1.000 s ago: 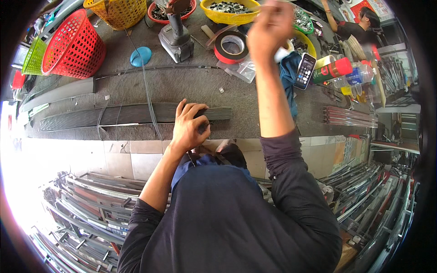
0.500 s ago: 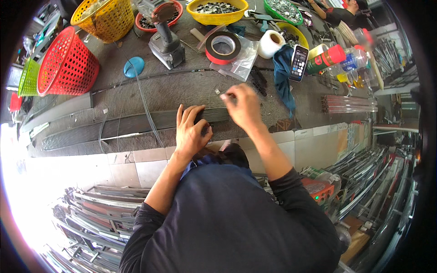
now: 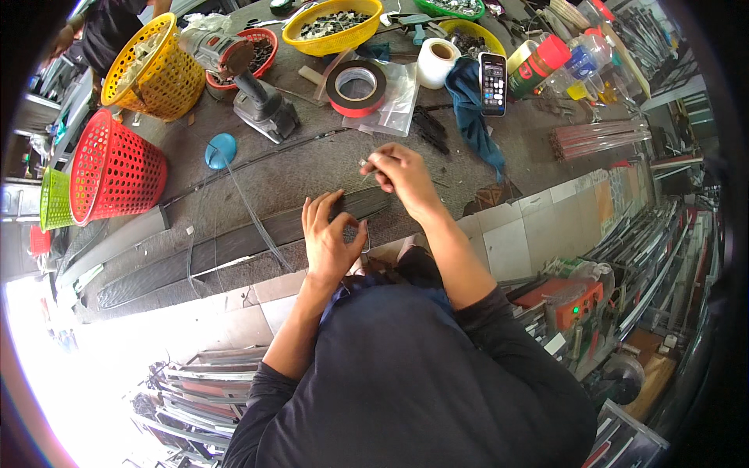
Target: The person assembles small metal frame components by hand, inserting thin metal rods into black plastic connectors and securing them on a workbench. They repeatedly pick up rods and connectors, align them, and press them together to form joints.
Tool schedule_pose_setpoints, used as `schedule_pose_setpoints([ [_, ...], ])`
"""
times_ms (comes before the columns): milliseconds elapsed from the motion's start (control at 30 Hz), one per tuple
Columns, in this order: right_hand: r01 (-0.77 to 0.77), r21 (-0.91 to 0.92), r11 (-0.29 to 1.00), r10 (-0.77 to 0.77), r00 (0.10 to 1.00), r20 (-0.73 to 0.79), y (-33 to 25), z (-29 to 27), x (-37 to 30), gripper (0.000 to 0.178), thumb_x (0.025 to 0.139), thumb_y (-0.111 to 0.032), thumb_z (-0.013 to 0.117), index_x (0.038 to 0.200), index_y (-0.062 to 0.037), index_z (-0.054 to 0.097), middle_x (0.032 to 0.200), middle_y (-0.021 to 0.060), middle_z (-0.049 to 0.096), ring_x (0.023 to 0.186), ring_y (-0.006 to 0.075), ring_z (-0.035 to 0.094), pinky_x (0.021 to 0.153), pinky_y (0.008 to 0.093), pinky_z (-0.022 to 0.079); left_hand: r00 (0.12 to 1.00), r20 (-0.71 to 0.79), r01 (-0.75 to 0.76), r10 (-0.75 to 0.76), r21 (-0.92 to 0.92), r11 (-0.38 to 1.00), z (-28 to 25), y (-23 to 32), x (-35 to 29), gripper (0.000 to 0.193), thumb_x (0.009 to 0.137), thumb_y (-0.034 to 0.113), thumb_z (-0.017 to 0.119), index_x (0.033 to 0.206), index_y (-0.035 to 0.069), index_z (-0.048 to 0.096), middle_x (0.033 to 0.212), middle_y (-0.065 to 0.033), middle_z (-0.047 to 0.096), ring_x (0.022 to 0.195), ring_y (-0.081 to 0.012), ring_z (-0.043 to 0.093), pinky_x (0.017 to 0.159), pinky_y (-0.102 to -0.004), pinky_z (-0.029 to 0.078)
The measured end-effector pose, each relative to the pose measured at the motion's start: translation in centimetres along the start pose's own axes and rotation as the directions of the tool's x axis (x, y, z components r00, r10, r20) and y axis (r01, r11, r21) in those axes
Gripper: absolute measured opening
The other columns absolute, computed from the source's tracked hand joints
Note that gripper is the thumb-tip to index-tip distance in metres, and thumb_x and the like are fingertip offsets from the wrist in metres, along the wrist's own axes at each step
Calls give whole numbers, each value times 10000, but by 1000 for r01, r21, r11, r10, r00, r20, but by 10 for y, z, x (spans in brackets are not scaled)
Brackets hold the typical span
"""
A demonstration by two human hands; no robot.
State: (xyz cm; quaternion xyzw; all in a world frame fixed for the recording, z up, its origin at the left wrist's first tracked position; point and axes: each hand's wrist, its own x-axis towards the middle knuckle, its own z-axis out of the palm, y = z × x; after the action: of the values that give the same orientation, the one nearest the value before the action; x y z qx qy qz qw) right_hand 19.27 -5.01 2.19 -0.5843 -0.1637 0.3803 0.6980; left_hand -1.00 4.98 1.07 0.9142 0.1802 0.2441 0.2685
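Black strips [image 3: 242, 242] lie in one long bundle along the near edge of the table [image 3: 312, 165], too fine to count. One left hand [image 3: 334, 243] rests toward the bundle's right end, its fingers curved, thumb and forefinger bent toward each other; whether they grip any strips I cannot tell. One right hand [image 3: 402, 178], just beside that end, has its fingers pinching one small pale piece [image 3: 363, 163]. Three deep baskets stand leftward: one yellow basket [image 3: 168, 78], one red basket [image 3: 121, 171], one green basket [image 3: 56, 203]. Farther back are two yellow bowls [image 3: 343, 41] of small parts, one power drill [image 3: 265, 105], one white roll [image 3: 434, 70] and one phone [image 3: 493, 86].
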Motion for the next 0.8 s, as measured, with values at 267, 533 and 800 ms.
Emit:
schedule_pose_setpoints([
  [267,7,45,999,-4,997,-73,-3,-19,-15,202,1141,-249,752,1126,-48,760,863,-32,676,708,5,517,593,226,377,996,59,-64,67,-54,996,12,-32,90,248,915,78,845,1163,73,842,1160,-128,775,1093,-368,733,973,-479,592],
  [533,250,-275,928,-285,954,-96,-2,-14,-18,156,1125,-158,747,1117,-4,769,967,-12,739,885,49,626,832,249,511,980,196,-25,42,-90,996,30,-48,121,238,836,60,894,1064,121,869,1067,-116,802,974,-331,780,899,-446,631],
  [800,310,-267,912,-337,940,-58,-9,17,-28,161,1113,-176,777,1056,-29,748,798,-88,533,704,4,450,610,238,347,761,419,561,-495,-809,176,5,-21,79,192,1004,101,907,1132,-25,840,1020,-108,857,889,-188,833,762,-284,605],
])
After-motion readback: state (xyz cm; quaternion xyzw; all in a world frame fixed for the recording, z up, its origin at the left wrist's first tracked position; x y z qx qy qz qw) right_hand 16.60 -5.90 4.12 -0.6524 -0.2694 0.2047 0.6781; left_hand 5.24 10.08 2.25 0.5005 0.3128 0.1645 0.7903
